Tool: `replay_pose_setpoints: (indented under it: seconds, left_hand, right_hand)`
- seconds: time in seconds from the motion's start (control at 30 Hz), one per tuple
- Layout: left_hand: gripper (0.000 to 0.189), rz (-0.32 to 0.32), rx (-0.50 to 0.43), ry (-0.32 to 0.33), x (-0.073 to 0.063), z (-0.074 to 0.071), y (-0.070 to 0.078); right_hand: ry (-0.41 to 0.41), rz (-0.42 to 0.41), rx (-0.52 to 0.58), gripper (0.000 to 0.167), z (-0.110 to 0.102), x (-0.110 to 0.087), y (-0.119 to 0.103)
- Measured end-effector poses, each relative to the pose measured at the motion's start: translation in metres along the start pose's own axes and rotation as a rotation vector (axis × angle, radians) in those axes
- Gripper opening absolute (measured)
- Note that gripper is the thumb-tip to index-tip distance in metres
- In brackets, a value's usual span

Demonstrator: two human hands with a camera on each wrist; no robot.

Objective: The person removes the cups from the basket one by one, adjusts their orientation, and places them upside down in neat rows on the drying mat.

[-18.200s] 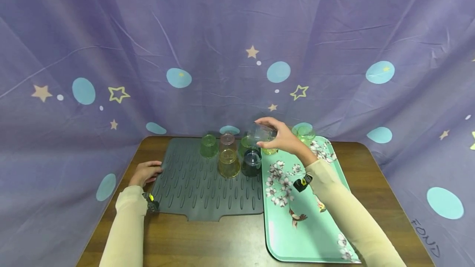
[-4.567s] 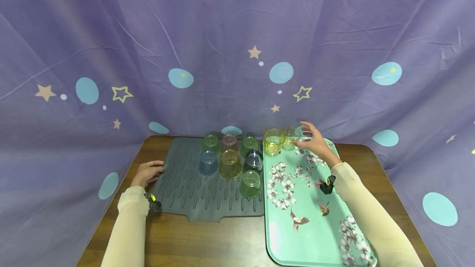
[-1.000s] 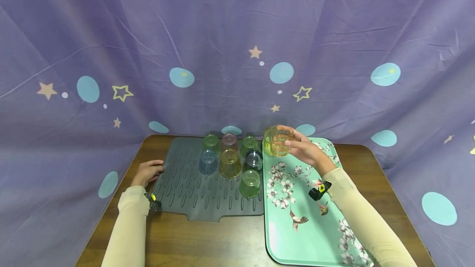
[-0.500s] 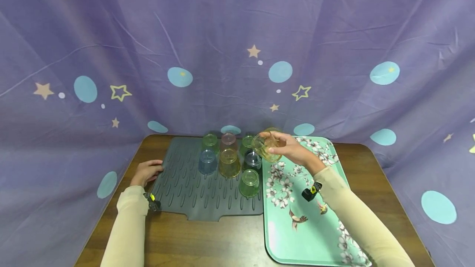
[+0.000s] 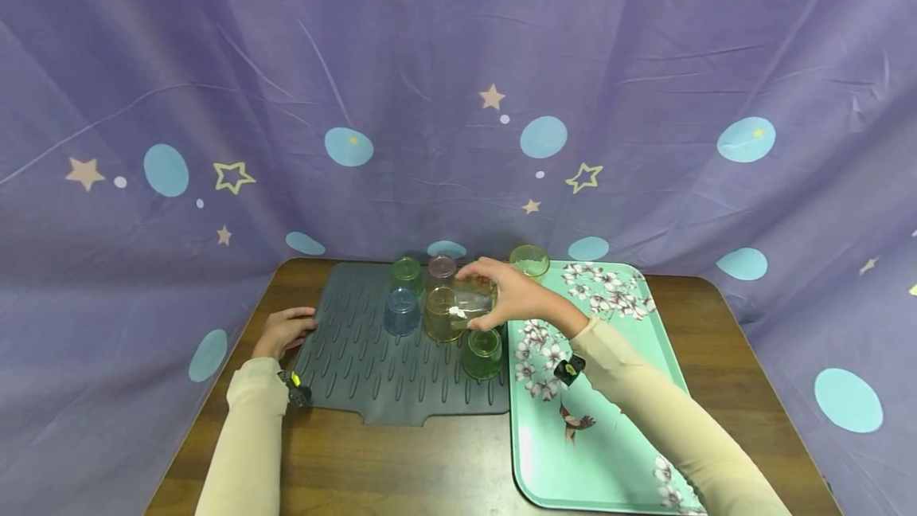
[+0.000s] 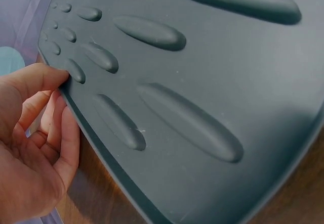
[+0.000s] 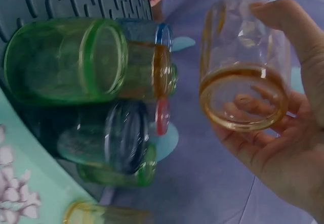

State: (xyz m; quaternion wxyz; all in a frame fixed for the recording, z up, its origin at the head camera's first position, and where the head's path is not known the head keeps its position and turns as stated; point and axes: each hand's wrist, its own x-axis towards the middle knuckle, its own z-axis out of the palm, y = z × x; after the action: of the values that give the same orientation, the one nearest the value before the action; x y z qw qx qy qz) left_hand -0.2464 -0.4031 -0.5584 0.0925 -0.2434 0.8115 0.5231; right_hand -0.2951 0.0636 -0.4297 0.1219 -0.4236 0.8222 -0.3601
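Note:
My right hand (image 5: pixel 512 293) grips a pale amber glass (image 5: pixel 470 307) between thumb and fingers, over the upside-down glasses. In the right wrist view the amber glass (image 7: pixel 245 62) shows a thicker amber ring toward the camera. Just below it stand a yellow glass (image 5: pixel 440 321) and a green glass (image 5: pixel 482 357). The hand partly covers a dark blue glass (image 7: pixel 121 135), clear in the right wrist view. My left hand (image 5: pixel 282 334) holds the left edge of the dark grey drying mat (image 5: pixel 358 377). In the left wrist view its thumb (image 6: pixel 48 76) lies on the mat's edge, other fingers below it.
Blue (image 5: pixel 402 313), green (image 5: pixel 406 273) and pink (image 5: pixel 441 267) glasses stand upside down on the mat. A flowered mint tray (image 5: pixel 595 468) adjoins the mat's right side, with one upright yellow glass (image 5: pixel 529 255) at its back left corner. A purple curtain (image 5: pixel 401 205) hangs behind the table.
My right hand has carried the amber glass left from the tray to over the mat, turning it. Earlier, blue and green glasses joined those on the mat. My left hand stays at the edge.

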Motion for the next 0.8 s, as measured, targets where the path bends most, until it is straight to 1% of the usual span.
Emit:
replay_pose_setpoints:
  seconds: [0.13,0.27,0.5,0.63,0.8]
  left_hand:
    - [0.051,0.006,-0.003,0.000,0.003,-0.001,-0.003]
    - [0.050,0.009,-0.003,-0.008,0.004,-0.002,-0.002]
    - [0.049,0.013,-0.014,-0.012,-0.001,-0.002,0.003]
    - [0.049,0.026,-0.005,-0.016,-0.005,-0.002,0.005]
    - [0.049,0.025,-0.013,-0.010,-0.006,-0.002,0.005]
  right_hand:
    - [-0.032,-0.051,-0.132,0.068,0.006,0.012,-0.014]
    - [-0.084,-0.097,-0.313,0.066,0.011,0.022,-0.027]
    - [-0.211,-0.089,-0.590,0.066,0.025,0.034,-0.050]
    - [-0.292,-0.101,-0.762,0.067,0.037,0.041,-0.059]
    - [-0.393,-0.093,-0.928,0.073,0.053,0.050,-0.069]
